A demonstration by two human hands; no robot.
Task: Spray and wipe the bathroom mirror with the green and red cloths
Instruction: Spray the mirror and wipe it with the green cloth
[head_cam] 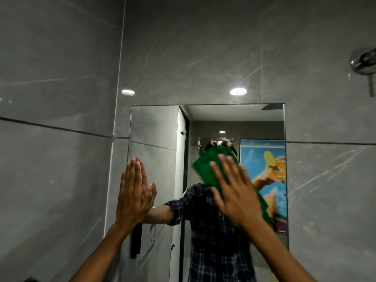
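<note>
The frameless bathroom mirror [154,127] hangs on the grey tiled wall in front of me. My right hand [236,192] lies flat, fingers spread, pressing the green cloth [205,167] against the middle of the glass. The cloth sticks out above and to the left of my fingers, and a strip shows past the hand's right side. My left hand [134,192] rests flat against the mirror's left edge, fingers together and pointing up, holding nothing. I see no red cloth and no spray bottle. The glass reflects a person in a dark checked shirt.
A chrome shower fitting [364,62] juts from the wall at the upper right. Grey marble-look tiles [61,78] surround the mirror, with a wall corner at the left. The reflection shows a white door and a colourful poster [268,169] behind me.
</note>
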